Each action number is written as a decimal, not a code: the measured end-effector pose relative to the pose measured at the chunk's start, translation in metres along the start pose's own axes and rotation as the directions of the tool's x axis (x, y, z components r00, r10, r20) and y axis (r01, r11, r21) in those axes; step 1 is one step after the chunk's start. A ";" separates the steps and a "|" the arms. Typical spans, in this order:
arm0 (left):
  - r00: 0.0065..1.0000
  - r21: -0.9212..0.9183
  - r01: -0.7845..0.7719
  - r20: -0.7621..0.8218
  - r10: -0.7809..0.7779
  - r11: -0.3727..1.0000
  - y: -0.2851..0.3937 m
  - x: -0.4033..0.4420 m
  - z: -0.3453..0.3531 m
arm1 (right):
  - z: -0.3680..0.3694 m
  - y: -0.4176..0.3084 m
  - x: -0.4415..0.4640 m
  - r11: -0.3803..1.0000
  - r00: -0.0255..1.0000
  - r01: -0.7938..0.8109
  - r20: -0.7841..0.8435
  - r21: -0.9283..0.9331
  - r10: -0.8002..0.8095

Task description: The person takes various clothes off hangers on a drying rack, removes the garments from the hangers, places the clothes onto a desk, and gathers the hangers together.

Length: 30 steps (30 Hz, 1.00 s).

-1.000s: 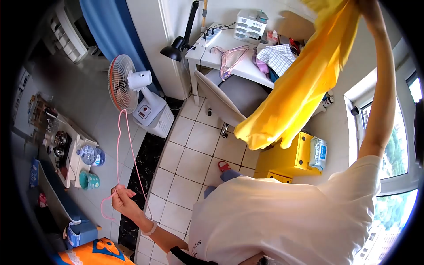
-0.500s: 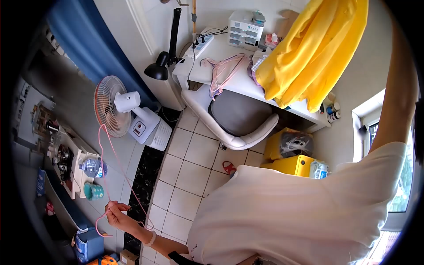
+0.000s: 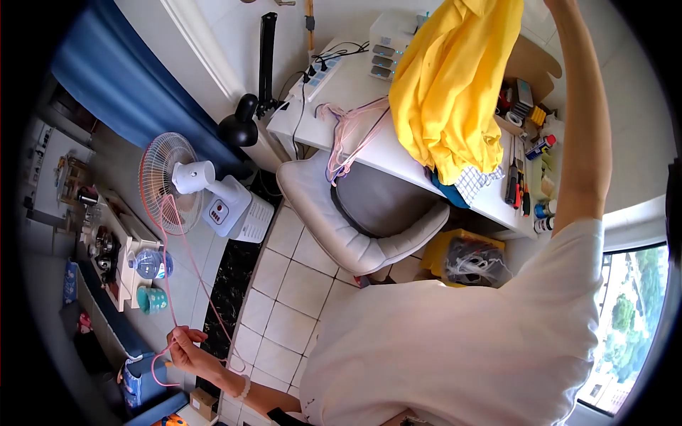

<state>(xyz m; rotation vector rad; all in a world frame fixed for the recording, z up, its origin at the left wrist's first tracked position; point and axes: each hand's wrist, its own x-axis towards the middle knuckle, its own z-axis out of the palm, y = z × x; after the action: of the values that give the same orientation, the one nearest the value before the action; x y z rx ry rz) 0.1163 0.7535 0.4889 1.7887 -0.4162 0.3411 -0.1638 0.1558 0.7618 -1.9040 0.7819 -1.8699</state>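
I lost most of the right hand (image 3: 560,3) over the top edge, so I could not make out its fingers or their hold on the yellow cloth (image 3: 451,89), itself cropped there. Down-left of those fingers, it hid part of the drawer box (image 3: 383,51). Left fingers (image 3: 185,336) covered a stretch of pink hanger (image 3: 167,273).

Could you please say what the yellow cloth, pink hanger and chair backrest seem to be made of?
The yellow cloth looks like smooth fabric, judging by its loose folds; fibre unclear. The pink hanger is perhaps smooth, coated wire, being slender and slightly bent; plastic is possible. The chair backrest seems smooth leatherette, mildly glossy, given its padded, seamed surface.
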 end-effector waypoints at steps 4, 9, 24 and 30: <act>0.999 -0.022 -0.013 0.033 0.013 1.000 0.007 0.004 0.018 | -0.072 0.095 -0.042 0.990 0.987 -0.142 -0.076 -0.011 0.141; 0.996 0.006 -0.045 0.071 0.044 0.999 0.013 0.016 0.038 | -0.158 0.120 -0.109 0.942 0.890 -0.334 -0.315 0.040 0.330; 0.961 -0.176 -0.063 0.255 0.108 0.982 0.046 0.028 0.113 | -0.059 0.247 -0.178 0.670 0.854 0.034 0.370 -0.742 0.366; 0.954 -0.254 0.026 0.296 0.052 0.967 0.061 0.026 0.143 | 0.012 0.267 -0.281 0.362 0.463 0.021 0.330 -0.932 0.823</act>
<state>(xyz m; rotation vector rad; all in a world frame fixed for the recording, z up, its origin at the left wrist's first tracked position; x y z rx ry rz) 0.1140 0.5981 0.5172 1.5860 -0.6578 0.0177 -0.1800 0.1171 0.3760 -2.2629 1.8602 0.0376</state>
